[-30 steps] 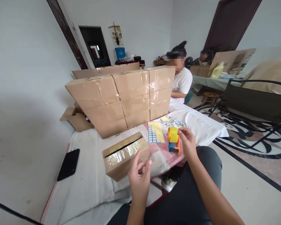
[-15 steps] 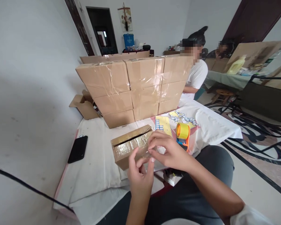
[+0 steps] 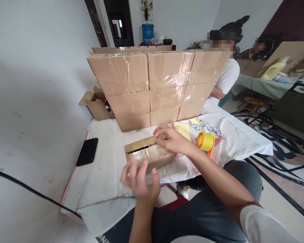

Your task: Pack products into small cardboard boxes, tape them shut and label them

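2 hands on 1 small cardboard box (image 3: 150, 156), head view.
Right hand (image 3: 171, 139) presses flat on the box's top; left hand (image 3: 140, 179), fingers loosely curled, touches its near face. Box lies on the white cloth (image 3: 103, 175), tape dispenser (image 3: 206, 143) just beside, black phone (image 3: 87, 151) apart.

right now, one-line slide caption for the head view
Both hands, left hand and right hand, on a small cardboard box beside a tape dispenser.

The right hand (image 3: 171, 140) is resting on top of the small box (image 3: 149, 156). The left hand (image 3: 139, 179) is touching its near side, by the bed's (image 3: 101, 189) near edge.
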Demonstrator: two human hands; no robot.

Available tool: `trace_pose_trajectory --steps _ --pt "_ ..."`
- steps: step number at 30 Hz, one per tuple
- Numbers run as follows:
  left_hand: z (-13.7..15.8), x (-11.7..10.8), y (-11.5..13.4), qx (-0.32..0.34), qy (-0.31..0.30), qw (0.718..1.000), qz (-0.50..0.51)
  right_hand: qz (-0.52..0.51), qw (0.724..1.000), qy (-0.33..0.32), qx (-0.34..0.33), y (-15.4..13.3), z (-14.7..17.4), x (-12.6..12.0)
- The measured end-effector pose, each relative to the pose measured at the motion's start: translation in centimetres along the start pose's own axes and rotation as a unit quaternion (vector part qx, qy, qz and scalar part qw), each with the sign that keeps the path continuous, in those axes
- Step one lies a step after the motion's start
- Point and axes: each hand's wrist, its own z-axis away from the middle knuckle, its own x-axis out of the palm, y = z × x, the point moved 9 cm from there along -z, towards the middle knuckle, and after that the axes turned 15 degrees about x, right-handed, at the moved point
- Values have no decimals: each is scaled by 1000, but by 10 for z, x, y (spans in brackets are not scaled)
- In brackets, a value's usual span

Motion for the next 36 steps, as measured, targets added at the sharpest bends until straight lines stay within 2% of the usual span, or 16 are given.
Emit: trace_pose_trajectory --steps 2,3,6,8,10,13,16,19,21,24,27,29,31,33,34,36 --pt "3 31 8 15 -128 992 14 91 996 10 -1 7 -11 15" --pt "6 42 10 12 -165 986 27 129 992 -2 -9 9 -14 24" --pt "11 53 9 -8 -180 982 54 204 978 -22 -37 17 -20 39" --pt "13 53 8 -17 -174 983 65 240 969 50 -21 28 -25 26" --pt "13 50 8 -22 -170 983 67 252 957 146 17 47 -30 0" --pt "11 46 8 -30 -173 983 59 198 952 217 87 91 -34 -40" --pt "6 46 5 -33 -208 977 24 113 942 222 224 156 -29 -69" --pt "4 57 1 -28 -296 955 -19 50 914 188 357 216 -14 -75" --pt "5 66 -4 -30 -344 937 -40 19 903 173 392 239 -5 -72" --pt "5 72 -8 -35 -380 922 -67 -43 891 168 420 264 3 -65" --pt "-3 68 -2 -21 -366 928 -68 -100 880 181 428 277 8 -59" --pt "-13 63 18 17 -298 954 -19 -129 876 193 423 280 12 -55" --pt "-13 67 51 66 -215 969 105 -151 875 204 413 280 17 -51" --pt "2 93 83 80 -196 949 232 -169 875 212 402 280 22 -48" --pt "16 118 94 60 -234 937 253 -177 875 215 397 280 25 -47" --pt "53 175 110 23 -357 910 210 -190 875 219 388 279 32 -45"
